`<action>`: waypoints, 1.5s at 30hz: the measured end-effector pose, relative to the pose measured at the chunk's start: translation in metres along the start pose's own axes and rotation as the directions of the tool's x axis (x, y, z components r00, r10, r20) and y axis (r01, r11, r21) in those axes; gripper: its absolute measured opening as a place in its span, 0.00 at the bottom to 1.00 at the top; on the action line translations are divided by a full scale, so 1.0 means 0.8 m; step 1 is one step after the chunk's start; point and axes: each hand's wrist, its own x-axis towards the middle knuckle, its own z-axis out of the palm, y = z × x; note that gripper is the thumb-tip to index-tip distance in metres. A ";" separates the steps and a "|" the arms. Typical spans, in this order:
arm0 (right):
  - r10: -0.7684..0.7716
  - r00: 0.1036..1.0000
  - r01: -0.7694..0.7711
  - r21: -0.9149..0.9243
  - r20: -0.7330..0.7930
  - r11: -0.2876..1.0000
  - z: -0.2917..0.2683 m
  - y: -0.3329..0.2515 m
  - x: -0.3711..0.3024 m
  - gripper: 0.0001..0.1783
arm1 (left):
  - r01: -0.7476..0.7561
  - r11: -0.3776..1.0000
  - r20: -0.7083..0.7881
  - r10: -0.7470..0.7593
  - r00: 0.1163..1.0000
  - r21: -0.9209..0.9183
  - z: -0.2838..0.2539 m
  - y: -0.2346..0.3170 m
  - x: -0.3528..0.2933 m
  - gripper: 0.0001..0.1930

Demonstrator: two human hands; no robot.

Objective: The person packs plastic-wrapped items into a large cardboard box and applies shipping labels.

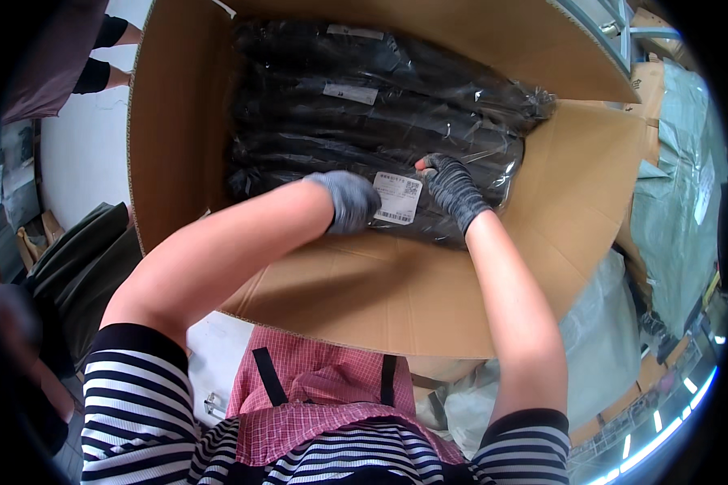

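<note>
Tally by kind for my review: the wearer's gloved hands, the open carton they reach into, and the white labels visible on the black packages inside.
Gloved hands, left hand and right hand: 2
Open carton: 1
White labels on the black packages: 3
Total: 6

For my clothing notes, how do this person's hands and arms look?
The left hand wears a grey knit glove, the right hand a darker one striped grey and black. Short striped black and white sleeves end in black cuffs above bare forearms.
</note>
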 end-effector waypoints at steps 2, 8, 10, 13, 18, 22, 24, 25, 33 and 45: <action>0.066 0.998 -0.066 -0.023 0.006 0.998 0.027 0.061 0.029 0.07 | 0.057 0.987 -0.064 -0.067 0.996 -0.153 0.006 -0.035 0.023 0.13; 0.018 0.969 -0.080 -0.243 -0.246 0.967 0.053 0.074 0.017 0.08 | 0.042 0.938 -0.518 -0.228 0.824 -0.345 0.052 -0.099 0.079 0.16; -0.102 0.969 0.056 -0.202 -0.224 0.978 0.067 0.060 0.017 0.09 | -0.105 0.927 -0.712 -0.200 0.673 -0.360 0.079 -0.108 0.090 0.16; -0.240 0.959 0.197 -0.257 -0.148 0.946 0.077 0.021 0.017 0.10 | 0.002 0.913 -0.561 -0.252 0.788 -0.407 0.061 -0.105 0.096 0.13; -0.315 0.946 0.268 -0.369 -0.074 0.890 0.082 0.005 0.029 0.13 | 0.099 0.889 -0.444 -0.316 0.839 -0.447 0.036 -0.108 0.114 0.09; -0.346 0.933 0.276 -0.423 -0.098 0.863 0.090 -0.002 0.036 0.15 | -0.051 0.853 -0.504 -0.258 0.824 -0.520 0.044 -0.135 0.135 0.08; -0.356 0.929 0.276 -0.446 -0.103 0.851 0.092 -0.001 0.039 0.15 | -0.038 0.851 -0.459 -0.244 0.854 -0.524 0.033 -0.133 0.138 0.08; -0.361 0.927 0.278 -0.459 -0.103 0.844 0.092 0.000 0.040 0.15 | 0.026 0.861 -0.400 -0.262 0.878 -0.507 0.027 -0.133 0.138 0.08; -0.405 0.902 0.283 -0.503 -0.151 0.817 0.099 0.002 0.046 0.15 | 0.061 0.914 -0.335 -0.209 0.919 -0.402 0.015 -0.137 0.141 0.14; -0.616 0.778 0.434 -0.598 -0.129 0.674 0.096 0.019 0.051 0.13 | 0.106 0.919 -0.251 -0.212 0.945 -0.379 -0.005 -0.125 0.111 0.18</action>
